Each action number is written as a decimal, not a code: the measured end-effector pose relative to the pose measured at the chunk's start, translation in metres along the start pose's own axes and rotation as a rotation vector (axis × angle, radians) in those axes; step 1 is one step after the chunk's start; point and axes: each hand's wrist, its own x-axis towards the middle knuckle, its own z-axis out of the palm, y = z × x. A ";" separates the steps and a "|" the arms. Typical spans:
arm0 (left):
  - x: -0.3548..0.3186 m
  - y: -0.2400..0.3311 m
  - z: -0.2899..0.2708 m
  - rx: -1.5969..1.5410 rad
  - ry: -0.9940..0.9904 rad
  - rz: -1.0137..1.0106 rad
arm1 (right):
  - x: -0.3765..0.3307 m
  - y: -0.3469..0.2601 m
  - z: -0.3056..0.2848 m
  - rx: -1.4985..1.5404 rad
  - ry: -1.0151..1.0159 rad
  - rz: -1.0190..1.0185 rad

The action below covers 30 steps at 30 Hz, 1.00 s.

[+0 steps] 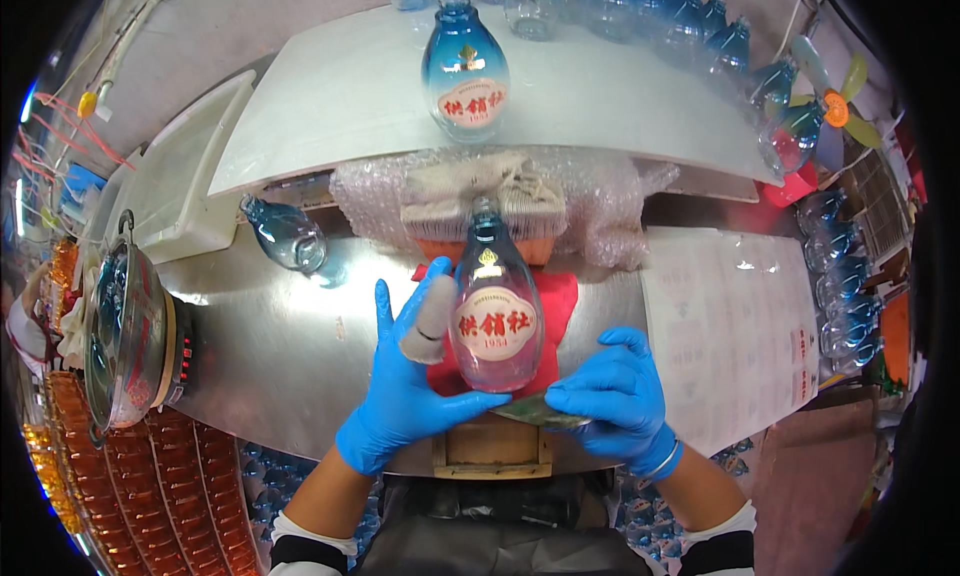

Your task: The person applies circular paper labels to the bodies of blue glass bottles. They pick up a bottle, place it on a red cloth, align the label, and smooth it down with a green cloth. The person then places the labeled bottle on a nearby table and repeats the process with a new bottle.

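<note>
A clear glass bottle (497, 361) with a dark blue neck and a white-and-red oval label lies on a red cloth (560, 311), its neck pointing away from me. Along its left side is my left hand (402, 381), blue-gloved, fingers spread, the thumb reaching toward the base. One finger wears a grey fabric sleeve (430, 326) that touches the glass. Fingers closed, my right hand (615, 396) grips a flat dark-green piece (535, 410), like a scraper, by its right end, near the bottle's base. Its underside is hidden.
Beyond the bottle sit a cloth-covered brush-like block (483, 221) and bubble wrap (370, 201). A finished-looking blue bottle (465, 71) stands on the white board (330, 86); another bottle (285, 236) lies left. A pan (125, 336) is far left, a printed sheet (725, 326) right.
</note>
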 end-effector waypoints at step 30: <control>0.017 -0.016 -0.059 -0.439 0.345 0.033 | 0.162 -0.048 -0.029 0.076 -0.637 0.458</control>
